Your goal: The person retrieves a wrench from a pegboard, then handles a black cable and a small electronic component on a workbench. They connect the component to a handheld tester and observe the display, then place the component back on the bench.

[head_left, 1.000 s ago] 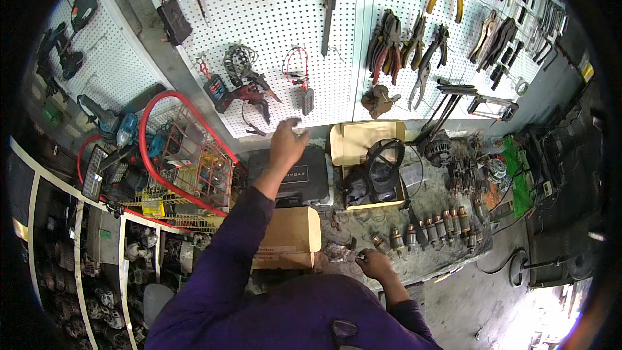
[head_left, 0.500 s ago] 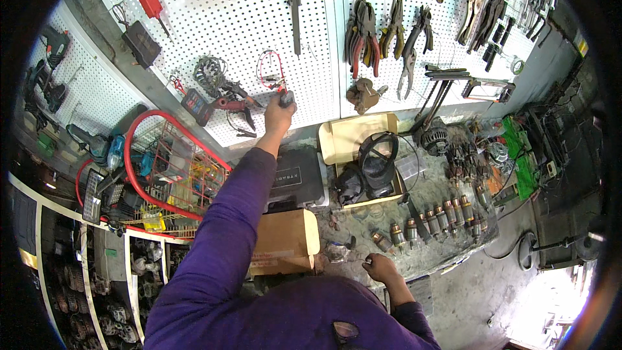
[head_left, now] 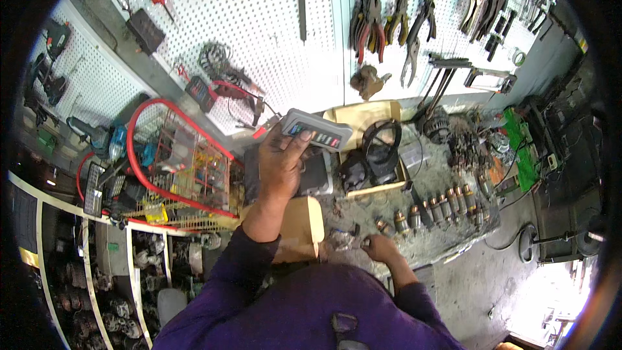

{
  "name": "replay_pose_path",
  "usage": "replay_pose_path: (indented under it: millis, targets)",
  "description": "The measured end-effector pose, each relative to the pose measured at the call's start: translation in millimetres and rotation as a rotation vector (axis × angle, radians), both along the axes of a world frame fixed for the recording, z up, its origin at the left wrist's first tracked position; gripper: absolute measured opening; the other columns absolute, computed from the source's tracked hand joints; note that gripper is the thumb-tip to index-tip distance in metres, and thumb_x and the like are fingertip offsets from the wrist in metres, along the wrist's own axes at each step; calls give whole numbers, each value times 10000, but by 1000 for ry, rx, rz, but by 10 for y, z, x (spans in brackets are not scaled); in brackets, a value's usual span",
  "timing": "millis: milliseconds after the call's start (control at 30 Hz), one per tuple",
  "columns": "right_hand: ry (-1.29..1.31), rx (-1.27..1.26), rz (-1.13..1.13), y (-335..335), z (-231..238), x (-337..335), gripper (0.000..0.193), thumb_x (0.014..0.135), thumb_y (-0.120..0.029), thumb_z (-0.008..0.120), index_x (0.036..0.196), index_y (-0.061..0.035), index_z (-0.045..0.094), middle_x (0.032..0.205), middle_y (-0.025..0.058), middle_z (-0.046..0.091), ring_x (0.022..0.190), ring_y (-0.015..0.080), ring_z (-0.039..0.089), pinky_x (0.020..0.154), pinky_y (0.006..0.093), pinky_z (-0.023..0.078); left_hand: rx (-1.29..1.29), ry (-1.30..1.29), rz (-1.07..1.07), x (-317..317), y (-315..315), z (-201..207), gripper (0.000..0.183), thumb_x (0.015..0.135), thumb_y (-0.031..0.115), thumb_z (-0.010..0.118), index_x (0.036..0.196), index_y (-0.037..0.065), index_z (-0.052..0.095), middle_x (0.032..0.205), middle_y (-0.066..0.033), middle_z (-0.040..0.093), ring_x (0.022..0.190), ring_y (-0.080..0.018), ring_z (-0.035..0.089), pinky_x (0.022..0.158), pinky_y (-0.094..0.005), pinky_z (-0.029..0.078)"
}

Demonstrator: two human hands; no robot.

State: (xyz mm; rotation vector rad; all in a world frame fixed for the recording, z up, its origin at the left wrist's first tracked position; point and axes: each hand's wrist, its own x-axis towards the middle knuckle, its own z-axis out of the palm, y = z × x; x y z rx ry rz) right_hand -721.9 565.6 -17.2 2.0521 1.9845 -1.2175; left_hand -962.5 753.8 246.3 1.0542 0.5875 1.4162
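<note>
My left hand [head_left: 282,165] grips a grey handheld tester [head_left: 317,131] with a row of small coloured marks on its face, thumb across it. A lead with a red clip [head_left: 260,131] hangs beside it. Hand and tester are over the bench, in front of the pegboard. Lower down, near the bench's front edge, my right hand [head_left: 382,249] has its fingers curled together; whatever might be in them is hidden. Just left of its fingertips lies a small clear plastic bag [head_left: 341,240].
An open cardboard box [head_left: 363,113] holds a dark headband. Several cylindrical metal parts [head_left: 434,210] line the bench [head_left: 363,210]. A black case [head_left: 317,172] and a cardboard flap [head_left: 304,220] lie beneath my left arm. A red-rimmed wire basket [head_left: 194,168] stands left; pliers [head_left: 369,26] hang on the pegboard.
My left hand has come back from the pegboard towards me, bringing the grey tester and its lead away from the board. My right hand has shifted slightly away from my body.
</note>
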Motion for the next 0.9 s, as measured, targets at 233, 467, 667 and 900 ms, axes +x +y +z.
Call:
replay_pose_path:
  millis: [233,467,667,900]
  targets:
    - [779,210,-357,223,788,-328,451,1005,-329,674,1329,-18,656,1246,163,727,1103,235,692,976,377,538,-484,-77,-54,5,-635,-691,235,1006,177,668,1197,48,622,1053,-85,718,936,-205,724,810,-378,635]
    - [1147,130,-738,-36,1023,-431,383,1015,-228,654,1303,25,638,1052,103,722,875,171,681,797,298,550,-543,-6,-125,-23,-1069,-1056,239,1003,127,587,1212,12,583,1077,-115,697,958,-238,711,878,-440,607]
    - [727,494,-833,-397,1715,-52,306,970,-207,705,1183,13,712,1055,98,749,923,160,684,859,303,542,-466,41,-148,-43,-1178,-957,244,992,113,533,1197,-10,583,1114,-129,683,1003,-254,708,928,-462,603]
    - [1077,1361,-8,-1349,3616,204,136,843,-150,811,884,-81,701,817,52,687,681,202,637,629,360,515,-475,-19,-202,55,-1264,-922,269,976,56,516,1235,-5,553,1082,-141,664,939,-241,685,783,-424,599]
